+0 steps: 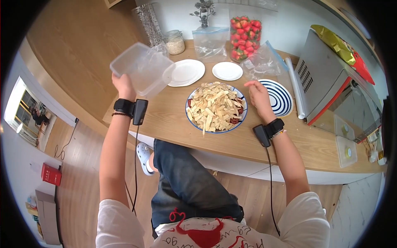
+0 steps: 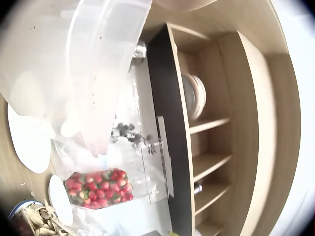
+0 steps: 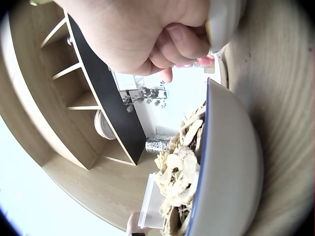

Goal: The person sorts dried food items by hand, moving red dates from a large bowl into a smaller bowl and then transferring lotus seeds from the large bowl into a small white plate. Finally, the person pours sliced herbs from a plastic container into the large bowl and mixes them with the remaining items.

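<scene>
My left hand (image 1: 124,87) grips the edge of a translucent plastic box (image 1: 142,68), tilted in the air over the left of the counter. The box also fills the upper left of the left wrist view. My right hand (image 1: 261,99) is between a bowl and a blue-striped plate (image 1: 282,98), fingers loosely curled and holding nothing. The blue-rimmed bowl (image 3: 231,162) stands close by it. Pale dried strips (image 1: 213,105) are heaped in the bowl, with dark red pieces (image 1: 235,120) showing at its side.
Behind the bowl lie two white plates (image 1: 188,72) (image 1: 227,71). Farther back stand a bag of strawberries (image 1: 245,39), clear zip bags (image 1: 210,43) and a glass jar (image 1: 175,42). A white roll (image 1: 294,89) lies beside an oven (image 1: 331,82) on the right.
</scene>
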The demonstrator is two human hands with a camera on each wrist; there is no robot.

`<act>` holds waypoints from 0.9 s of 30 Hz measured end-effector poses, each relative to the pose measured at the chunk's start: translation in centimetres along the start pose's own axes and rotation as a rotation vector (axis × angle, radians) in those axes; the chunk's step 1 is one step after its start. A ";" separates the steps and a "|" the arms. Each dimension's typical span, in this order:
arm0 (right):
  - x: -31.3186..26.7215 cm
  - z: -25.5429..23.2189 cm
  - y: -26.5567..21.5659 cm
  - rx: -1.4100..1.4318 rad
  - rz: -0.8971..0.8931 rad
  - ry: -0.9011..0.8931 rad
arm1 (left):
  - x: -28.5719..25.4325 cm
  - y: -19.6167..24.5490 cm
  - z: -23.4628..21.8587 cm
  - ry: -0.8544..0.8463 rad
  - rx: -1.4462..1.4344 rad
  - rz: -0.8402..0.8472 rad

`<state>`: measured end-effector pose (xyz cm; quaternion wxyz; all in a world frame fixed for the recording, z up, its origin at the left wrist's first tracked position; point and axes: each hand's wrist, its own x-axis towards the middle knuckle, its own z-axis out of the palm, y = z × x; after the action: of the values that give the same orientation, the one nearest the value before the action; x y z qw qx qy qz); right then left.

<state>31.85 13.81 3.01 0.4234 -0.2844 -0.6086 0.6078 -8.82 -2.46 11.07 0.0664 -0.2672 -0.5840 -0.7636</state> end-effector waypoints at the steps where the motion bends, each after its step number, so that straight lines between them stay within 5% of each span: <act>1: 0.0 0.0 0.0 0.001 0.001 0.000 | 0.7 -1.3 -1.1 0.029 -0.020 -0.092; 3: 0.0 0.0 0.0 0.001 -0.001 0.001 | 2.6 -3.8 -3.8 0.066 0.141 -0.426; 6: 0.1 0.0 0.1 0.003 -0.002 0.004 | 3.6 -6.0 -6.6 0.096 0.376 -0.649; 12: 0.0 0.0 -0.2 -0.006 0.011 0.007 | -0.1 -3.9 -5.2 0.257 0.494 -0.604; 15: -0.1 0.0 -0.1 -0.029 0.006 0.015 | -0.5 -4.5 -4.0 0.348 0.773 -0.063; 17: -0.1 0.1 -0.1 -0.050 -0.011 0.012 | -1.0 -3.3 -2.0 0.218 0.724 0.478; 19: 0.0 0.2 0.0 -0.097 -0.043 0.019 | -3.8 1.0 1.6 -0.109 0.365 0.473; 23: -0.3 0.3 -0.4 -0.086 -0.026 0.033 | -6.3 2.4 7.6 -1.025 0.221 0.236; 27: -0.3 0.3 -0.5 -0.043 -0.006 0.033 | -9.5 -0.1 12.3 -1.447 0.342 -0.004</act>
<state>31.80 13.29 3.44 0.4288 -0.3016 -0.6156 0.5884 3.25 7.01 8.51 -0.2954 -0.6882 -0.5931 -0.2955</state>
